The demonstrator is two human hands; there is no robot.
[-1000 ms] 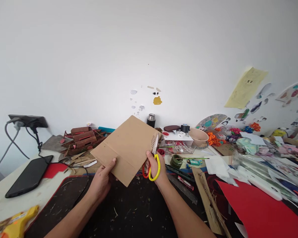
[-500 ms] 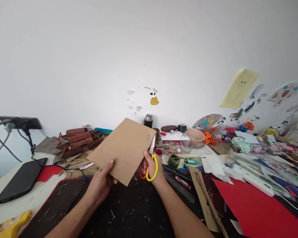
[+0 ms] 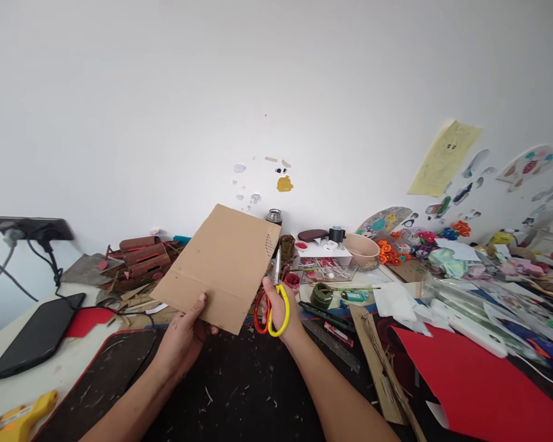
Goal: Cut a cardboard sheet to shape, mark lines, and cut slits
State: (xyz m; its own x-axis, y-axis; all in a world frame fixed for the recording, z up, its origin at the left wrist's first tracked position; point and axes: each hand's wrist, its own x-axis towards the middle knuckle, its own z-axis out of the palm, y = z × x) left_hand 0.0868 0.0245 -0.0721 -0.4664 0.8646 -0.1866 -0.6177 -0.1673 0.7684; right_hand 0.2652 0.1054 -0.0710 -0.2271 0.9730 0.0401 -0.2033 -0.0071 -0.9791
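Note:
A flat piece of brown cardboard [image 3: 221,264] is held up at a tilt over the dark mat. My left hand [image 3: 187,334] grips its lower left edge, thumb on top and fingers underneath. Near the cardboard's upper right edge, a patch of ridged corrugation shows. My right hand [image 3: 283,313] holds a pair of scissors [image 3: 279,301] with one red and one yellow handle loop. The blades point up along the cardboard's right edge; they look closed or nearly so, and I cannot tell whether they touch it.
The dark mat [image 3: 239,387] carries small scraps. To the left lie a black phone [image 3: 37,334], a yellow glue gun [image 3: 25,417] and a brown model [image 3: 142,261]. A green paint jar [image 3: 321,296], a ruler [image 3: 334,347], cardboard strips [image 3: 378,368] and red paper [image 3: 479,380] lie to the right.
The cardboard has shifted up and left, its right edge drawing slightly away from the right hand. The scissor blades now look more closed and upright. Both hands keep their holds.

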